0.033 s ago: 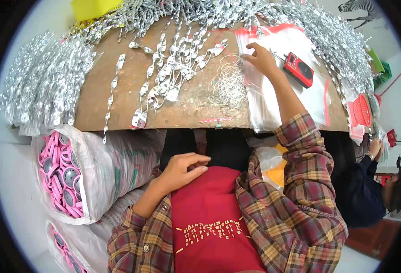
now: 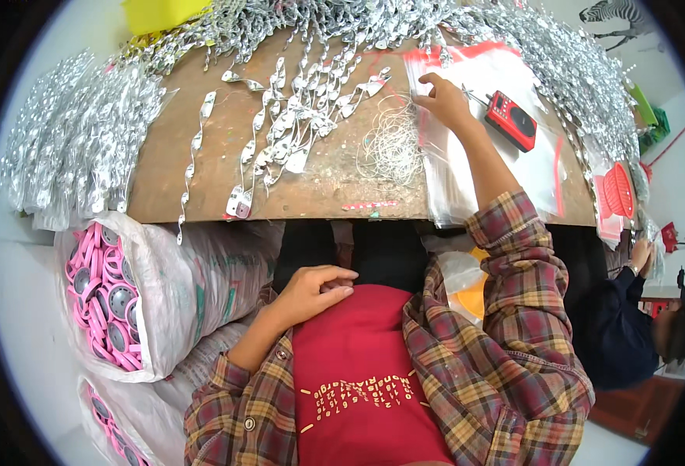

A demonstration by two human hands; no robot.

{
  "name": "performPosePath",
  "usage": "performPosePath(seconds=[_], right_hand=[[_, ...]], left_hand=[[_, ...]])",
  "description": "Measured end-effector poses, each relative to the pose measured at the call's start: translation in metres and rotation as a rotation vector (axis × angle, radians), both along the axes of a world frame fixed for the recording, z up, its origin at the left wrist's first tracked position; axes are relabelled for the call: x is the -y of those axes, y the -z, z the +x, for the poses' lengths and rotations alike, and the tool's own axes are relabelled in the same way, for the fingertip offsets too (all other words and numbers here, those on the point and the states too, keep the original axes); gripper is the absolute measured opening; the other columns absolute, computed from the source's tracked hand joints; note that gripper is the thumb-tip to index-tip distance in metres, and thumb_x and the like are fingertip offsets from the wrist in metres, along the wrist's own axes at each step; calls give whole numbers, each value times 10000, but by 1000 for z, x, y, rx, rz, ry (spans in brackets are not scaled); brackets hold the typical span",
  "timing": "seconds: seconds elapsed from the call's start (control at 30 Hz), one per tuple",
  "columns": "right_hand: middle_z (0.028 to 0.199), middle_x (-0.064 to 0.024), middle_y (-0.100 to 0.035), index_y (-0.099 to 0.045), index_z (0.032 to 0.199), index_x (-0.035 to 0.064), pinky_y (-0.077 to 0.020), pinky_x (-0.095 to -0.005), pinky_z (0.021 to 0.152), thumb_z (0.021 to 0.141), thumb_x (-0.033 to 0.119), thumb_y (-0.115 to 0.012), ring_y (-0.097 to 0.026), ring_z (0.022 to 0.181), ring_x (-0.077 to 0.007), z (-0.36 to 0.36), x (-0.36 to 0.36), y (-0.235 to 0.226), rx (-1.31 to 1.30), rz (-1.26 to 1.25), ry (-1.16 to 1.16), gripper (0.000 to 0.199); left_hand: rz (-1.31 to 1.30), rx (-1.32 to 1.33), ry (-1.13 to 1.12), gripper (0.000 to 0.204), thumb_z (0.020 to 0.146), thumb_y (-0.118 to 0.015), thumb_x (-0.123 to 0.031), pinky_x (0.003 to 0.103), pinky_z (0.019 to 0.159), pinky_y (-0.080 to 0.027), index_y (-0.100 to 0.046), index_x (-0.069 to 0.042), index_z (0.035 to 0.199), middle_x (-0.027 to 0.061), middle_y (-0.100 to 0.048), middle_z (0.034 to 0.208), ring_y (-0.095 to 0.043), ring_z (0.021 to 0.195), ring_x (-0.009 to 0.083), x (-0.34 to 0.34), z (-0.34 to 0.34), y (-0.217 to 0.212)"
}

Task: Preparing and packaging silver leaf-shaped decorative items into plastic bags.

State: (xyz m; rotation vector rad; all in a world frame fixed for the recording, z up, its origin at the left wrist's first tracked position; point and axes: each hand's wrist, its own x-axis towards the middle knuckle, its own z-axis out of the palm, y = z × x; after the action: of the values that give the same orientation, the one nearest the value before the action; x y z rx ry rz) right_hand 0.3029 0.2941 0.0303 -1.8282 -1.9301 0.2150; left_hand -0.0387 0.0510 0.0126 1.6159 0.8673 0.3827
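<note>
Right hand [image 2: 445, 99] on bench [image 2: 202, 167], grip pinched on edge of clear plastic bags [image 2: 478, 167] beside thin wire coil [image 2: 393, 144]. Left hand [image 2: 311, 291] loosely curled on lap, holding nothing. Bags likely light, limp, slippery; best pinched at edge or corner.

Your right hand [image 2: 445, 101] reaches to the upper middle of the frame, fingers bent onto the edge of a stack of clear plastic bags [image 2: 505, 167] with red strips; the bags lie flat on the brown table, running off its near edge at right. Just left of that hand sits a loose tangle of thin pale threads [image 2: 393, 144]. Your left hand [image 2: 315, 291] rests, loosely curled, on your red shirt front, low in the centre, holding nothing.
</note>
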Motion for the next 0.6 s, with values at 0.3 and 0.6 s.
performPosePath(seconds=[0.3, 0.6], right_hand=[[844, -78, -687, -680, 998, 71, -498, -300, 656, 786, 220, -656, -638, 689, -171, -24, -29, -9, -359, -59, -66, 260], [838, -42, -696, -708, 944, 25, -485, -273, 625, 796, 225, -642, -615, 646, -136, -8, -60, -19, -386, -161, 38, 258]], left_hand=[[-846, 270, -372, 463, 941, -562, -253, 296, 774, -529, -451, -22, 1327, 97, -606, 1126, -622, 911, 168, -9, -24, 107], [-851, 309, -410, 451, 949, -546, -243, 289, 756, -531, -443, -25, 1331, 102, -594, 1138, -616, 916, 166, -5, -28, 115]])
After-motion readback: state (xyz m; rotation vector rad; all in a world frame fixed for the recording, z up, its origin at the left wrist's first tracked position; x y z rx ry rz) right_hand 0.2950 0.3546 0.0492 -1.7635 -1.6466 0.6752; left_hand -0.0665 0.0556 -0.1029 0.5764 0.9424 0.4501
